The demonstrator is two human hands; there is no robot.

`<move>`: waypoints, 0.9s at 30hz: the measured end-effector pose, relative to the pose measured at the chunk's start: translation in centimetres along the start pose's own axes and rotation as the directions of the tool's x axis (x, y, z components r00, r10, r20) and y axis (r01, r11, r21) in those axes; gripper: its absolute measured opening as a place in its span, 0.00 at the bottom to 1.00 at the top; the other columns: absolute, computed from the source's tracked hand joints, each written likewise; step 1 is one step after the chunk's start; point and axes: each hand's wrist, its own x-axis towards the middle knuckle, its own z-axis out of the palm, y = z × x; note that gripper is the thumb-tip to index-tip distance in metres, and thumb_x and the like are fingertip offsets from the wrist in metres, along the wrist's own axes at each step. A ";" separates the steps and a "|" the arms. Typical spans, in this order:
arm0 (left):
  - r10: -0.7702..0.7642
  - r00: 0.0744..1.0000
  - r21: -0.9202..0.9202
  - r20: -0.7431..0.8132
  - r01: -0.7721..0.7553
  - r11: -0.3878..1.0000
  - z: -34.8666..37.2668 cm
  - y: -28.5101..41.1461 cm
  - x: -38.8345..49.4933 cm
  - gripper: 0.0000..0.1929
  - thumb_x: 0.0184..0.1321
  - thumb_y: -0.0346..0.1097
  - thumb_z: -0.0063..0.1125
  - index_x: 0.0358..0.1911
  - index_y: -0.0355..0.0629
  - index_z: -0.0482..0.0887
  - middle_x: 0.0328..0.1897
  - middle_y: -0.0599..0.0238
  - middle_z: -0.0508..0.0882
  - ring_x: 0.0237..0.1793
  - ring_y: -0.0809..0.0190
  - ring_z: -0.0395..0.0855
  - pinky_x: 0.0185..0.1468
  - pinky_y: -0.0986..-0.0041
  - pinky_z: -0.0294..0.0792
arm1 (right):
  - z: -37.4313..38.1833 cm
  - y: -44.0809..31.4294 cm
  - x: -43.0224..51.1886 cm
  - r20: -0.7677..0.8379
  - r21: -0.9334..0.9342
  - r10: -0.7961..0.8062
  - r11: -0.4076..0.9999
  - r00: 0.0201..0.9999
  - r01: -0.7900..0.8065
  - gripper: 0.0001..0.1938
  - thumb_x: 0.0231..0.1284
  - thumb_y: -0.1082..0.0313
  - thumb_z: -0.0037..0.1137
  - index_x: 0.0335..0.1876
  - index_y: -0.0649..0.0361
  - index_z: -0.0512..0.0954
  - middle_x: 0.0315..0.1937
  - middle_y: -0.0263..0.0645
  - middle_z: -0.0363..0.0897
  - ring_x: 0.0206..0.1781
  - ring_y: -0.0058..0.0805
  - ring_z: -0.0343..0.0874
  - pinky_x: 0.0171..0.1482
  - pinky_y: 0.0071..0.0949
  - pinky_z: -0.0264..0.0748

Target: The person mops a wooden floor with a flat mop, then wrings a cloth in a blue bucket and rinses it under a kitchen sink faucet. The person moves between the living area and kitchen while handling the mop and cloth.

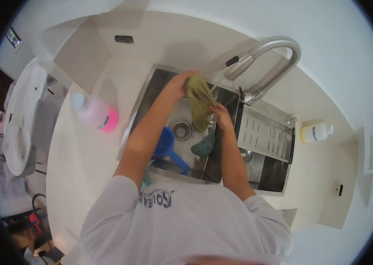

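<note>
Over the stainless steel sink basin [170, 112], my left hand [183, 82] grips the upper end of an olive-green cloth [199, 102]. My right hand [222, 116] holds the same cloth by its right edge. The cloth hangs between the hands, beside a thin stream of water from the pull-down faucet [262, 59]. A dark green wet cloth [204, 145] lies bunched in the basin below my right hand. A blue plastic dipper [166, 144] rests in the basin, partly hidden behind my left forearm. The drain strainer [182, 130] shows between them.
On the left counter stands a bottle of pink liquid [97, 114]. A slotted metal drainer tray [262, 131] spans the smaller right basin [265, 172]. Farther right is a white bottle with yellow liquid [315, 132]. A teal cloth [147, 177] hangs at the sink's front edge.
</note>
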 end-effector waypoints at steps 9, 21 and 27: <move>-0.267 0.811 -0.214 -0.521 0.178 0.960 -0.3 -13.0 1.8 0.21 0.62 0.48 0.48 0.47 0.36 0.75 0.44 0.55 0.79 0.46 0.54 0.78 0.51 0.63 0.69 | 7.3 2.6 1.8 -0.427 -0.434 -0.304 0.895 0.852 0.102 0.09 0.50 0.67 0.58 0.28 0.66 0.74 0.29 0.45 0.78 0.33 0.31 0.74 0.38 0.31 0.69; -0.267 0.890 -0.213 -0.369 0.199 0.957 -5.3 -16.4 3.8 0.18 0.62 0.47 0.49 0.40 0.36 0.76 0.40 0.55 0.80 0.39 0.54 0.78 0.49 0.61 0.69 | 4.5 8.1 4.0 -0.494 -0.573 -0.291 0.817 0.819 -0.055 0.13 0.51 0.62 0.52 0.25 0.68 0.71 0.24 0.50 0.75 0.32 0.45 0.76 0.36 0.38 0.68; -0.258 0.878 0.787 -0.403 0.476 0.392 -6.1 -12.4 0.3 0.23 0.57 0.51 0.57 0.45 0.36 0.77 0.44 0.58 0.80 0.46 0.58 0.77 0.53 0.68 0.67 | -1.1 5.4 6.0 -0.155 -0.615 -0.068 0.787 0.986 -0.043 0.20 0.53 0.52 0.57 0.35 0.66 0.76 0.34 0.48 0.77 0.41 0.41 0.76 0.44 0.33 0.69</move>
